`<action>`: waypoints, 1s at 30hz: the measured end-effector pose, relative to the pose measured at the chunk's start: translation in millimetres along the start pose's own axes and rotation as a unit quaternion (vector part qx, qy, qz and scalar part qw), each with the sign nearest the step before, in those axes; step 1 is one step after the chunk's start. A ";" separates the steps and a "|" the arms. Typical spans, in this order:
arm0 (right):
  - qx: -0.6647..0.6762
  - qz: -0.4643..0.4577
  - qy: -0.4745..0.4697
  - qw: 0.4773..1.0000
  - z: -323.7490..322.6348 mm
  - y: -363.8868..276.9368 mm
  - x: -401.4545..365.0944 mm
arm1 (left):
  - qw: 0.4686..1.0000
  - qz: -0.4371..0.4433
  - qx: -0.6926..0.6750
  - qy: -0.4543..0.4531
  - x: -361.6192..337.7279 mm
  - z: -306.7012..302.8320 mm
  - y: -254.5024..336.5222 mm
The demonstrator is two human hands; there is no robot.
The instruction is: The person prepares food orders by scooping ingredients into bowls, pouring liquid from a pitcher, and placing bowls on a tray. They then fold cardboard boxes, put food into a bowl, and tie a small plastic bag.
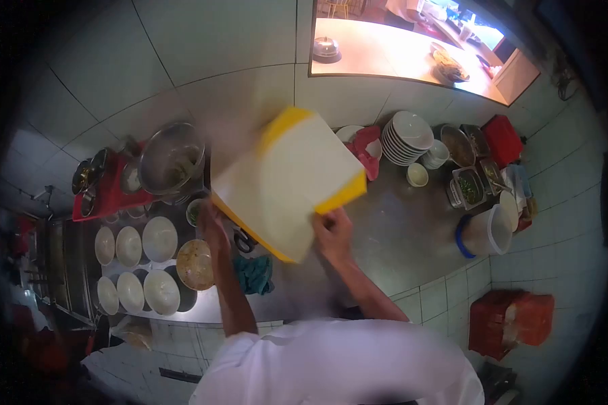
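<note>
A large pale panel-like piece with yellow edges [292, 177], perhaps a carton or a stiff sheet, is held tilted above the counter. My right hand [333, 233] has its fingers closed on the yellow edge at the lower right. At the opposite edge, my left hand [214, 226] grips the same piece, its fingertips partly hidden. Dark-handled scissors [244, 240] lie on the counter between my arms, beside a teal cloth [254, 275]. A brownish bowl [196, 264] stands next to my left forearm.
Several white bowls [160, 239] stand in rows at left, below a large metal bowl [172, 158]. A plate stack [408, 138], a red cloth [366, 152], food containers [467, 187] and a white tub [485, 231] are along the right. A serving hatch [385, 54] opens in the tiled wall.
</note>
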State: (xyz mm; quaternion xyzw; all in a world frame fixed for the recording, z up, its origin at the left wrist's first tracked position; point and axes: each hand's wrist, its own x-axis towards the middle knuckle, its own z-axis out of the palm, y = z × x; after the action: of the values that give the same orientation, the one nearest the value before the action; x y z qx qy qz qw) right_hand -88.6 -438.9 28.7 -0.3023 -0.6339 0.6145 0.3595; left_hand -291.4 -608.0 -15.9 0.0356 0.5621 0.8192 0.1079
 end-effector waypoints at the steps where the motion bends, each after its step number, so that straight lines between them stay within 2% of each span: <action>1: -0.078 -0.065 -0.010 0.995 18.7 7.4 8.4 | 1.000 0.001 0.000 -0.001 -12.4 -6.0 -3.4; 2: -0.066 -0.045 -0.041 0.996 39.4 -3.5 17.1 | 0.998 0.038 -0.012 0.058 -22.7 -12.3 -6.0; 3: -0.108 -0.072 -0.070 0.989 48.3 -38.5 18.4 | 0.990 0.075 -0.025 0.116 -31.1 -14.6 -7.6; 4: -0.057 -0.038 -0.062 0.996 54.9 -39.3 22.5 | 0.990 0.079 -0.027 0.113 -39.0 -12.0 -6.9; 5: -0.004 -0.004 -0.051 0.999 60.7 -38.3 26.1 | 0.984 0.114 0.079 0.107 -47.1 -7.3 -3.3; 6: 0.000 -0.008 -0.045 0.999 57.7 -28.9 35.1 | 0.966 0.149 0.184 0.100 -51.6 -0.3 0.6; 8: -0.109 -0.020 0.075 0.991 41.2 1.5 62.7 | 0.963 0.172 0.197 0.066 -56.6 17.1 7.7; 9: -0.110 -0.022 0.075 0.991 40.3 7.3 70.5 | 0.958 0.189 0.214 0.037 -60.2 21.6 9.3; 11: -0.218 -0.107 0.104 0.964 39.9 17.4 91.8 | 0.972 0.167 0.167 0.016 -58.1 24.3 8.6; 12: -0.232 -0.147 0.019 0.961 37.8 25.8 104.9 | 0.960 0.161 0.226 0.047 -55.1 23.5 7.4; 13: -0.266 -0.145 0.043 0.952 42.8 35.5 112.3 | 0.945 0.155 0.280 0.072 -50.7 25.7 5.4; 14: -0.301 -0.143 0.075 0.940 50.4 46.2 116.7 | 0.924 0.169 0.336 0.070 -43.4 27.1 3.9; 15: -0.273 -0.185 0.022 0.944 45.4 73.3 122.7 | 0.901 0.186 0.387 0.061 -35.4 27.0 0.5; 16: -0.248 -0.231 -0.022 0.940 37.0 93.1 129.5 | 0.864 0.268 0.423 0.052 -28.3 24.8 -10.3; 17: -0.275 -0.178 -0.023 0.945 38.1 87.3 132.0 | 0.874 0.251 0.415 0.035 -22.4 29.3 -8.9; 18: -0.207 -0.167 0.016 0.964 40.5 67.2 127.6 | 0.836 0.290 0.461 0.059 -7.8 20.7 -32.2; 19: -0.190 -0.018 -0.008 0.982 37.4 10.6 120.9 | 0.871 0.238 0.429 0.025 -0.4 18.7 -31.9; 20: -0.158 0.012 -0.002 0.987 35.3 19.1 134.1 | 0.859 0.288 0.418 0.072 23.6 5.4 -69.4; 21: -0.124 0.045 -0.004 0.991 32.4 31.6 143.0 | 0.868 0.253 0.425 0.040 26.1 13.1 -55.7; 22: -0.128 0.034 0.011 0.991 21.4 33.2 149.8 | 0.847 0.196 0.492 0.043 36.9 11.8 -55.3; 23: 0.014 0.101 -0.052 0.993 13.5 33.1 155.0 | 0.865 0.120 0.484 0.050 25.9 29.3 -30.3; 24: 0.157 0.166 -0.119 0.966 8.7 33.9 159.8 | 0.844 0.143 0.514 0.055 42.2 16.9 -49.4; 25: 0.158 0.157 -0.115 0.968 5.4 35.3 164.5 | 0.820 0.168 0.543 0.062 52.7 12.7 -52.7; 26: 0.096 0.159 -0.161 0.969 3.0 37.3 168.5 | 0.821 0.175 0.540 0.060 61.9 11.3 -57.0; 27: 0.033 0.163 -0.205 0.964 2.2 40.6 172.2 | 0.774 0.169 0.609 0.047 57.3 17.8 -40.1; 28: -0.024 0.168 -0.201 0.965 4.4 28.3 170.5 | 0.721 0.159 0.674 0.036 54.4 22.6 -30.4; 29: -0.023 0.163 -0.200 0.966 5.1 19.5 168.2 | 0.722 0.164 0.672 0.037 55.5 19.9 -38.3; 30: -0.109 0.082 -0.218 0.966 5.1 11.1 165.7 | 0.664 0.234 0.707 0.066 57.6 11.4 -55.0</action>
State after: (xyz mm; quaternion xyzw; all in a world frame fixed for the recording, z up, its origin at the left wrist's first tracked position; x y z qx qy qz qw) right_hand -186.0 -304.3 31.6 -0.2497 -0.7326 0.6205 0.1260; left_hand -337.9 -566.2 -66.4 0.1773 0.9514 0.1738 -0.1823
